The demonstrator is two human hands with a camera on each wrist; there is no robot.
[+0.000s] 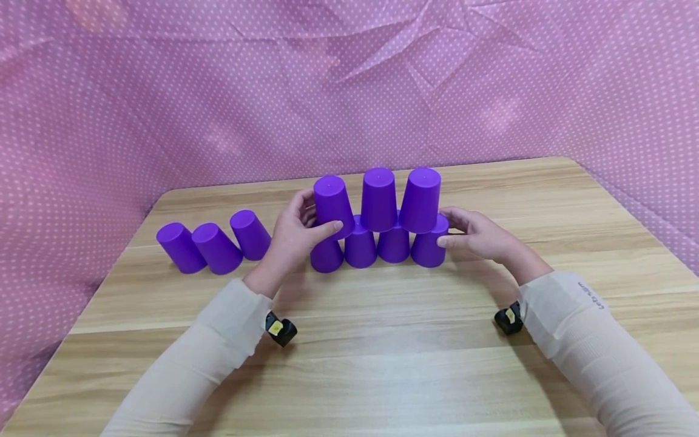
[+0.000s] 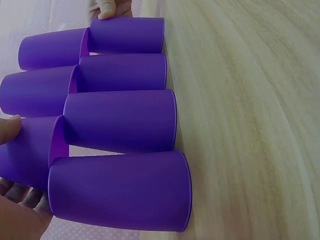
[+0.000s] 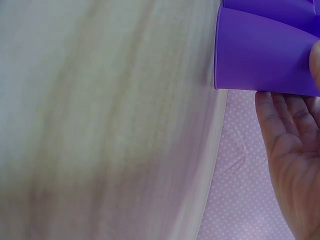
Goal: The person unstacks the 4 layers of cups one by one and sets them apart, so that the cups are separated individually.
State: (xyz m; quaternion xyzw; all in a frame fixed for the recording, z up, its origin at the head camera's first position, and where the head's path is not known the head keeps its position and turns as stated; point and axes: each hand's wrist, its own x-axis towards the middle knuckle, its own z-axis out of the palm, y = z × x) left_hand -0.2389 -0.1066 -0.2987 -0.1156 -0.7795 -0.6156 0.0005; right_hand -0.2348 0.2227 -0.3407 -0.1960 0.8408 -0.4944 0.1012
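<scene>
Upside-down purple cups stand in two rows at the table's middle. My left hand point(image 1: 289, 237) grips the left cup of the upper row point(image 1: 333, 206), thumb in front and fingers behind. In the left wrist view this cup point(image 2: 30, 145) overlaps the rims of the cups below. My right hand point(image 1: 483, 235) holds the rightmost lower cup point(image 1: 428, 250) between thumb and fingers; the right wrist view shows its fingertips at that cup's side point(image 3: 265, 55). The middle upper cup point(image 1: 378, 200) and right upper cup point(image 1: 420, 200) bridge the lower cups.
Three more upside-down purple cups point(image 1: 217, 250) stand on the left of the wooden table point(image 1: 382, 364), beside my left forearm. A pink dotted cloth point(image 1: 349, 91) hangs behind the table and along its sides. Each wrist wears a small black camera point(image 1: 281, 331).
</scene>
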